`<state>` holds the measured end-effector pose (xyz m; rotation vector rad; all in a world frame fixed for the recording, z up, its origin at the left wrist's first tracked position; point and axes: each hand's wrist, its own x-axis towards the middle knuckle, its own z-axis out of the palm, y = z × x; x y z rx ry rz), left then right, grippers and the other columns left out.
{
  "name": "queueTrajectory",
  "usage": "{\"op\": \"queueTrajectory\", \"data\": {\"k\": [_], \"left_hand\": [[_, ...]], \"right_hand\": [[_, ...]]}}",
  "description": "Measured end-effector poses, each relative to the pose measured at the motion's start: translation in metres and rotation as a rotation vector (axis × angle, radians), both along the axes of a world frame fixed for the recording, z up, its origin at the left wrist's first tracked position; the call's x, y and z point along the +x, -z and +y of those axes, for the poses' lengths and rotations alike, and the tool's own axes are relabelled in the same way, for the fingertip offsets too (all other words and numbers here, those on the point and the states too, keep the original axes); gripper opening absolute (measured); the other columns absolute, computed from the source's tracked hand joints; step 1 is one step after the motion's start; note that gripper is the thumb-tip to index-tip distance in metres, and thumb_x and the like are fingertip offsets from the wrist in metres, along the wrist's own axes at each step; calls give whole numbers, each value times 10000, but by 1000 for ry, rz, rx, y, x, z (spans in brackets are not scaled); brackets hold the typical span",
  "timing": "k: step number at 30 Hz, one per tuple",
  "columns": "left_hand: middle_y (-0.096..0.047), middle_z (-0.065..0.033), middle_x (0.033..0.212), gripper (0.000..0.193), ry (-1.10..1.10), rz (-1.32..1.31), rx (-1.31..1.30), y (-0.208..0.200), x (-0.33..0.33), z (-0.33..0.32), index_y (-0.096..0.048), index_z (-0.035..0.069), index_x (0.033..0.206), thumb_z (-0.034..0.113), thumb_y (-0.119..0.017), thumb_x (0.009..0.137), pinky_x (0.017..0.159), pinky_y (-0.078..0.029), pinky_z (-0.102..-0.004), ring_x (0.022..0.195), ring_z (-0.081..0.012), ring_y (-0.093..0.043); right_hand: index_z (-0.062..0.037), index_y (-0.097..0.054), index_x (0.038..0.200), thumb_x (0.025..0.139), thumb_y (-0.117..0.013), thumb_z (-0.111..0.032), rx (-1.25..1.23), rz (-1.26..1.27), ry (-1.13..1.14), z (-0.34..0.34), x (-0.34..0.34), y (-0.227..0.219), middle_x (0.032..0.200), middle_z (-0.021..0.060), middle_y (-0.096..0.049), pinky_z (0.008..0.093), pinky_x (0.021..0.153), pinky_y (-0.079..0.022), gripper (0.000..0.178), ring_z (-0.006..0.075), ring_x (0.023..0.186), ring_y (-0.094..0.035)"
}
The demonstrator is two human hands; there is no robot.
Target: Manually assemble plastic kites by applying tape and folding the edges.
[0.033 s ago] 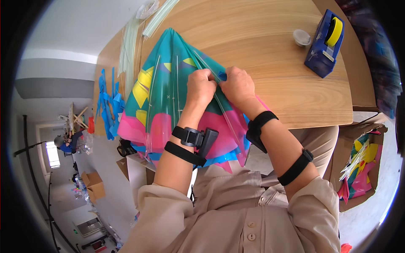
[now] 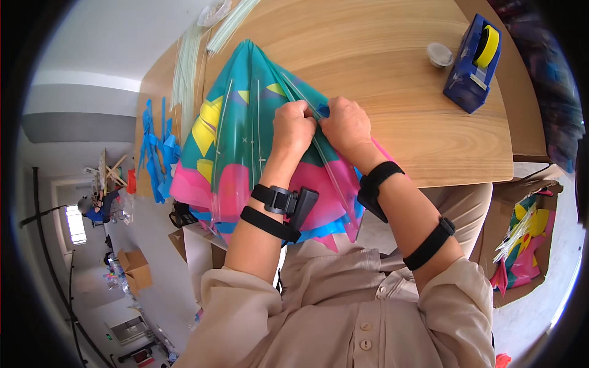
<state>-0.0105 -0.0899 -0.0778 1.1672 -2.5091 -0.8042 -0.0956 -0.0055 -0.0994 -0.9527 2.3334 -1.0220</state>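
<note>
A folded kite (image 2: 236,144) of thin green, pink, yellow and blue sheeting lies over the table's near edge, its point toward the far side. Slim pale rods run along it inside clear sleeves. My left hand (image 2: 293,129) pinches the right part of the sheeting with closed fingers. Close beside it, my right hand (image 2: 346,126) is closed on the same edge, and a small dark blue bit shows at its fingertips. What exactly lies between the fingertips is hidden. Black straps and small dark devices sit on both my forearms.
On the wooden table (image 2: 405,122) stand a blue tape dispenser (image 2: 466,80) with yellow tape and a small white cup (image 2: 439,55). Blue strips (image 2: 159,153) and thin pale rods (image 2: 187,67) lie left. A carton (image 2: 491,245) of colourful sheeting is at right; a person (image 2: 95,208) sits far left.
</note>
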Motion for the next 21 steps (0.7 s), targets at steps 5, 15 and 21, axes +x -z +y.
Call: {"op": "queueTrajectory", "data": {"k": [5, 15, 21], "left_hand": [[-612, -213, 687, 58, 35, 42, 24, 8, 7, 0, -612, -15, 697, 12, -594, 648, 612, -486, -389, 664, -338, -627], [-588, -40, 630, 84, -85, 212, 292, 8, 14, -8, -653, -20, 757, -24, -644, 674, 507, -399, -242, 567, -84, -503], [-590, -31, 649, 67, -98, 226, 286, 13, 9, -9, -641, -17, 729, -31, -660, 667, 520, -401, -237, 582, -91, -516]], "right_hand": [[-28, -629, 830, 735, -609, -145, 38, 137, 16, 0, 3, -2, 870, 198, -654, 431, 753, -516, 152, 359, 873, -633], [6, -568, 849, 716, -612, -116, 57, 245, -194, 28, -4, -19, 844, 223, -637, 445, 711, -520, 186, 376, 812, -637], [-1, -545, 855, 724, -626, -139, 43, 349, -155, 49, -21, -36, 818, 214, -626, 438, 655, -524, 207, 378, 752, -636]]}}
